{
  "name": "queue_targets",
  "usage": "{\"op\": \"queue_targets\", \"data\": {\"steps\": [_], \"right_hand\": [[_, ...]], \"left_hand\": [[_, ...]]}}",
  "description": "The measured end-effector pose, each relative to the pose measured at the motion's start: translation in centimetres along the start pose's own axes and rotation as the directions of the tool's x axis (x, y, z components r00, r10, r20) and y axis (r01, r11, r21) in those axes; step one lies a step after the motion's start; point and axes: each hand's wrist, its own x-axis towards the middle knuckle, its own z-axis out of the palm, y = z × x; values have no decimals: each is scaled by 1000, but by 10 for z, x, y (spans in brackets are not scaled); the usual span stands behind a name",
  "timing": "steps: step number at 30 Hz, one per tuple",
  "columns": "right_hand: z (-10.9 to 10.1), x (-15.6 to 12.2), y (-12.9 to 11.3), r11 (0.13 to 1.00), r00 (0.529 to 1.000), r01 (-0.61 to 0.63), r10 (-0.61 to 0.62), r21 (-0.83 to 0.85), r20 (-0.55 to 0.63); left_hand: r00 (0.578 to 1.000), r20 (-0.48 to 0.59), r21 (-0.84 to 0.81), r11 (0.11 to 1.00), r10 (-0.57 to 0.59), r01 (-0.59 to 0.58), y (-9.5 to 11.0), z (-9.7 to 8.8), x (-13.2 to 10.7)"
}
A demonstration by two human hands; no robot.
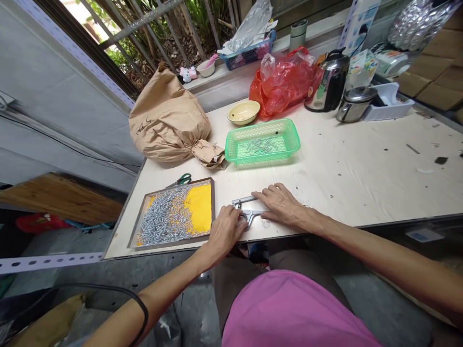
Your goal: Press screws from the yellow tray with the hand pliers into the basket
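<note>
A small metal hand press tool (249,208) lies near the front edge of the pale table (361,164). My right hand (280,205) lies flat over its handles with the fingers stretched out. My left hand (226,230) is curled at the tool's left end, fingertips pinched on a small part I cannot make out. Just left of it sits a yellow tray (200,207) heaped with small silver metal pieces (162,219). Behind the tool stands a green plastic basket (262,142) with several silver pieces in it.
Green-handled scissors (181,180) lie behind the tray. A tied brown paper sack (168,120), a yellow bowl (243,112), a red plastic bag (284,82), a kettle (327,82) and a steel pot (354,103) stand along the back. Small bits dot the table's right side.
</note>
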Motion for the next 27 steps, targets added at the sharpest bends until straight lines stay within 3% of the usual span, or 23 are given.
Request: {"op": "queue_targets", "data": {"steps": [3, 7, 10, 15, 22, 27], "right_hand": [[1, -3, -2, 1000, 1000, -7, 7, -2, -7], [-4, -9, -3, 999, 999, -39, 39, 0, 14], [-6, -11, -2, 994, 994, -102, 103, -29, 45], [-3, -3, -3, 991, 990, -96, 105, -93, 98], [8, 9, 3, 995, 988, -78, 86, -68, 130], [1, 11, 8, 993, 989, -106, 110, -43, 101]], "left_hand": [[980, -3, 45, 979, 197, -197, 4, 10, 19], [943, 93, 15, 947, 319, -322, 2, 16, 47], [937, 170, 73, 944, 307, -322, 3, 12, 58], [910, 244, 127, 919, 335, -372, 7, 4, 66], [954, 182, 110, 960, 237, -259, 7, 12, 72], [967, 148, 135, 964, 207, -227, 6, 11, 74]]}}
